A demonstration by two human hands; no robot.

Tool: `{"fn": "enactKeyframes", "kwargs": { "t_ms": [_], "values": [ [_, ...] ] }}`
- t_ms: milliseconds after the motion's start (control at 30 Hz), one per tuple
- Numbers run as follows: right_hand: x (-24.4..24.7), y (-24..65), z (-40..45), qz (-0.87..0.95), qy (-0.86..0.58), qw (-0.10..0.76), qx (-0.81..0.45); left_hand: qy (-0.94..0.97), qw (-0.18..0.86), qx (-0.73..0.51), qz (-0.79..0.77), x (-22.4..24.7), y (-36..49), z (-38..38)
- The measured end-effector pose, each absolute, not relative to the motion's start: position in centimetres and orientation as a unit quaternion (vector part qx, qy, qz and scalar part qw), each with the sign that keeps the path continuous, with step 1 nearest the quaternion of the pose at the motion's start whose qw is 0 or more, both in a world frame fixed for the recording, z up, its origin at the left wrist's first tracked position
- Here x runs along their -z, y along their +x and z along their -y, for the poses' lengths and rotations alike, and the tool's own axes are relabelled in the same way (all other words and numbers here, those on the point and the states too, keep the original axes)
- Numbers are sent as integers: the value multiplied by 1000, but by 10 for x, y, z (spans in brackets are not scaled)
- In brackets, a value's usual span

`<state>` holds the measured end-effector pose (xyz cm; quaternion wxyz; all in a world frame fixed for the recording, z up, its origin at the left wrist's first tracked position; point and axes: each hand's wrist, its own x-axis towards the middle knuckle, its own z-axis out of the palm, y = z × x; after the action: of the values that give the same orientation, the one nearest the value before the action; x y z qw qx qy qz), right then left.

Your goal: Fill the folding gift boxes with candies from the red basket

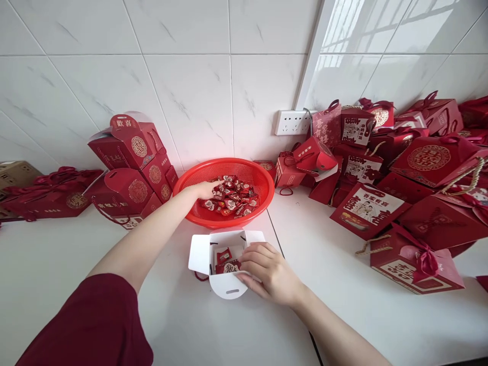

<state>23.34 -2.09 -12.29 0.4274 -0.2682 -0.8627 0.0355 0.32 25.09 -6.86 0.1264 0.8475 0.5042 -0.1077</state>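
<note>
Just right of the left grip (207,189), red-wrapped sweets (238,195) heaped in a red plastic basket (266,185), longest from side to side and set before the tiled wall (190,101). Impossible to tell whether clenched on a sweet or released, with fingertips partly lost against the wrappers. Nearer the body from that left grip, and a little to the right of it, an open box (229,283), white inside, flaps spread, on the white worktop (190,325) just in front of the basket; long axis hard to judge from above. Clasped at the right side by the right grip (265,269), fingers over the edge, thumb low by the near flap. Left of those fingers, down in the box, a few red packets (224,256). Beyond the right grip and slightly left, the heap of sweets, with the left grip clearly nearer to it. Well left of the left grip, a stack of red gift boxes (141,168); well right of the right grip, a broad pile of red boxes (381,178)
</note>
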Motion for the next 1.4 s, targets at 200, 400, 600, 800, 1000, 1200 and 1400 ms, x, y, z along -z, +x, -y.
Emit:
{"fn": "enactKeyframes", "kwargs": {
  "t_ms": [200, 400, 600, 800, 1000, 1200, 1400],
  "values": [
    [125, 233, 21, 861, -272, 428, -43, 835, 110, 141, -520, 72, 11, -249],
    [125, 233, 22, 859, -280, 425, -54, 827, 115, 129, -536, 74, 13, -246],
    [124, 233, 22, 860, -279, 424, -52, 830, 219, 96, -505, 66, 21, -238],
    [124, 233, 23, 860, -280, 424, -55, 782, 454, 31, -426, 45, 29, -224],
    [125, 232, 23, 861, -289, 415, -59, 778, 443, 214, -390, 43, 41, -207],
    [126, 233, 23, 863, -286, 412, -60, 859, 160, 42, -484, 35, 32, -204],
    [124, 231, 25, 859, -287, 421, -59, 895, 127, -191, -383, 3, 26, -104]
  ]
}}
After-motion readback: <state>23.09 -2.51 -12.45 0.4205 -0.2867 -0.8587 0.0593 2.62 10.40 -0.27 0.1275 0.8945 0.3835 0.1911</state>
